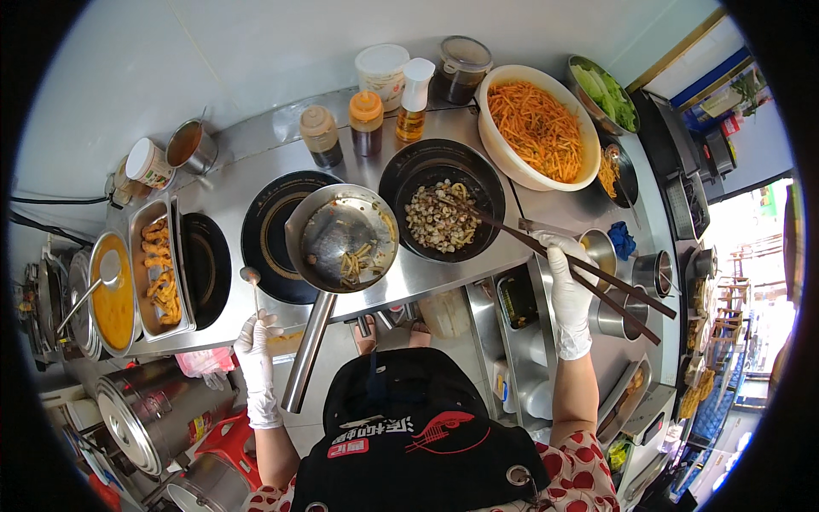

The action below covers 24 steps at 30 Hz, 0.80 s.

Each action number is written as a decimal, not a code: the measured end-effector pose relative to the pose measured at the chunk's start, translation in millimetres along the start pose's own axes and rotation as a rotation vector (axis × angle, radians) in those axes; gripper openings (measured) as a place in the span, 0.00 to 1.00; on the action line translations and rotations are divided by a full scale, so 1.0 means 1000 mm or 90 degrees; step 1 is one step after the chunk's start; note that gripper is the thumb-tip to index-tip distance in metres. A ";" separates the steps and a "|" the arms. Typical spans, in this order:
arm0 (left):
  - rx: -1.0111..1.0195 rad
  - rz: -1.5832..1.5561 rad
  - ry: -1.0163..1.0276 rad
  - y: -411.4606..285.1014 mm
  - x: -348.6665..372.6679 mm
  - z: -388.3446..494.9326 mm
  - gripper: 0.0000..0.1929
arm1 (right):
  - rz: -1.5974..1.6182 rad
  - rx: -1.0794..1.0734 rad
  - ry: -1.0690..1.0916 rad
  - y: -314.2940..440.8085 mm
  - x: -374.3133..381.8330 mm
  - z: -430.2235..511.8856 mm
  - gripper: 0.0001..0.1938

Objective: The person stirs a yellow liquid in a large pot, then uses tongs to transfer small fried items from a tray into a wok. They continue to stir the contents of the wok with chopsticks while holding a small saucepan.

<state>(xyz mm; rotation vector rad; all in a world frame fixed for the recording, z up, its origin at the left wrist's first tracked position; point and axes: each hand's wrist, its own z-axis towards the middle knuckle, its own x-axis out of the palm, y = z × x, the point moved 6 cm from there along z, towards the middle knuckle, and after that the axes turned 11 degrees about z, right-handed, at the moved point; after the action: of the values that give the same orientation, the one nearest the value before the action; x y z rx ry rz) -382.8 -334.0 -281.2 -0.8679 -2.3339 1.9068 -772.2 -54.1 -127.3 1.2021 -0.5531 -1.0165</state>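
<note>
My left hand (257,342), in a white glove, pinches the thin handle of a small metal spoon (250,276). Beside it is a steel saucepan (320,221), whose long handle points toward me; strips of food and brownish residue lie inside. The saucepan overlaps a round black cooking plate (265,237). My gloved right hand (568,291) grips long dark wooden chopsticks (531,240). Their tips reach into a black pan (441,153) and touch a heap of small pale, roundish food pieces (440,221) mixed with yellowish strips.
Behind the pans stand sauce bottles (366,125) and lidded tubs (382,70). Back right is a large bowl of shredded carrot (489,141). Steel pots (622,313) stand to the right. At left are a tray of fried food (160,272) and a pot of orange liquid (112,313).
</note>
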 end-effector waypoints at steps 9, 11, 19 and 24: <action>0.011 0.022 0.004 0.001 0.000 0.001 0.17 | -0.034 0.047 -0.021 -0.017 -0.003 -0.001 0.06; 0.007 0.022 0.004 0.001 0.000 0.001 0.17 | -0.017 0.038 -0.048 -0.009 -0.007 -0.003 0.06; 0.005 0.031 -0.003 -0.001 0.001 -0.002 0.16 | 0.225 0.092 -0.031 0.010 0.010 -0.016 0.06; 0.003 0.028 -0.004 -0.003 0.003 0.000 0.15 | 0.085 0.044 -0.068 -0.012 0.010 0.020 0.06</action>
<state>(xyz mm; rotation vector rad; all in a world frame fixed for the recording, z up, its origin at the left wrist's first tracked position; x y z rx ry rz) -386.6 -332.6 -279.2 -0.9211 -2.3314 1.9337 -787.6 -72.8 -134.5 1.1601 -0.7487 -0.9583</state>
